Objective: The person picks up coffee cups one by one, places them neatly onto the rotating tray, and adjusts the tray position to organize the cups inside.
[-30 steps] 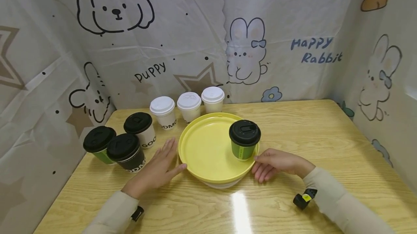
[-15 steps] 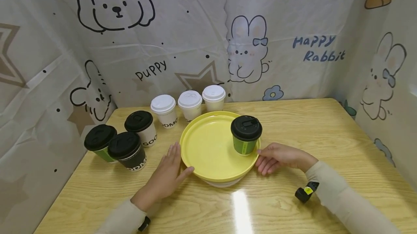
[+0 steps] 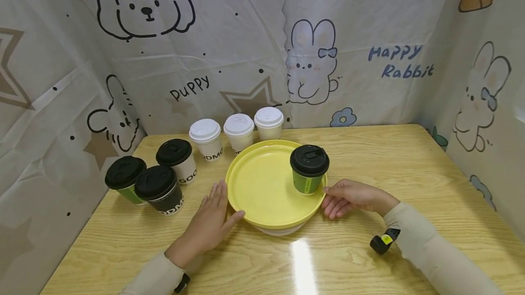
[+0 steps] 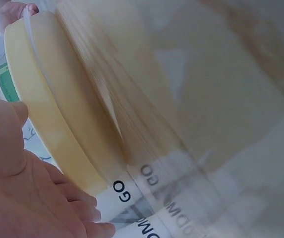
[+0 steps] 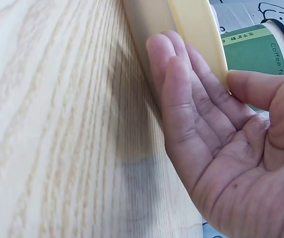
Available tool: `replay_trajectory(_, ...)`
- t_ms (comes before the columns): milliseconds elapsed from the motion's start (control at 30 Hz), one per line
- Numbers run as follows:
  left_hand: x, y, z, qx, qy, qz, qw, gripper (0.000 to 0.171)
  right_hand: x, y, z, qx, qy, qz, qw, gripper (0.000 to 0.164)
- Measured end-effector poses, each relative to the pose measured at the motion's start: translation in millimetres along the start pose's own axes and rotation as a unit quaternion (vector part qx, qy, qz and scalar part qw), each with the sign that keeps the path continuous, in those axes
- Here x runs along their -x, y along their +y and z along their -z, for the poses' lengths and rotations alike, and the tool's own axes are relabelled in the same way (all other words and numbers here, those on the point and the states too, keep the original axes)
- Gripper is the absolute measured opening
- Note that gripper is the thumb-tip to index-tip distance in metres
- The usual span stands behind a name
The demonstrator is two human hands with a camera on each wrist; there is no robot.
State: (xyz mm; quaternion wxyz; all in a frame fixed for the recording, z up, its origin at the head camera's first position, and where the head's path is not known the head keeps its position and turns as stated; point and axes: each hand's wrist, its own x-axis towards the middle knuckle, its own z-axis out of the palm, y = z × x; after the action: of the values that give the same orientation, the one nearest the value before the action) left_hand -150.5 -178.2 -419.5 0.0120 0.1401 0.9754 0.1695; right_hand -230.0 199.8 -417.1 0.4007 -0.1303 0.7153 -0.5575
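A round yellow tray (image 3: 262,185), standing on a pale low base (image 3: 283,231), is between both hands. Near its right rim sits a green paper coffee cup (image 3: 307,183) with a black lid, upright. My left hand (image 3: 207,219) lies along the tray's left side, fingers extended and thumb spread to the front rim. In the left wrist view, its fingers (image 4: 77,208) reach along the yellow side wall. My right hand (image 3: 348,197) pinches the right rim, thumb at the edge beside the cup. In the right wrist view, its other fingers (image 5: 181,99) curl under the rim.
Three black-lidded cups stand at the left: a green one (image 3: 133,194), a dark one (image 3: 166,201) and a white one (image 3: 186,172). Behind the tray are three white-lidded cups (image 3: 211,149). A printed cloth (image 3: 246,58) walls in the wooden table (image 3: 389,158).
The green cup on the tray has shifted slightly away from me, and my right hand with it at the rim. My left hand has come in closer to the tray. The other cups stayed put.
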Motion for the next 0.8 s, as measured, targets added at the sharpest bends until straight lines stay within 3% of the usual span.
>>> replay_trajectory(267, 0.1, 0.3, 3.4, -0.010, -0.011, 0.004, 0.9999, 0.088, -1, 1, 1, -0.002, -0.002, 0.000, 1.000, 0.047)
replay_trajectory(367, 0.4, 0.5, 8.2, -0.026, 0.002, -0.004, 0.9997, 0.087, -1, 1, 1, -0.003, 0.000, -0.001, 1.000, 0.047)
replay_trajectory(467, 1.8, 0.6, 18.7, -0.049, 0.040, -0.022, 0.9978, 0.084, -1, 2, 0, -0.004, 0.002, -0.001, 1.000, 0.046)
replay_trajectory(600, 4.2, -1.6, 40.6, -0.074, 0.118, -0.043, 0.9894, 0.075, -2, 3, 0, -0.001, 0.001, 0.002, 1.000, 0.046)
replay_trajectory(800, 8.7, -16.0, 71.0, -0.086, 0.205, -0.035, 0.9743, 0.071, -3, 5, 2, -0.005, -0.001, 0.003, 1.000, 0.046)
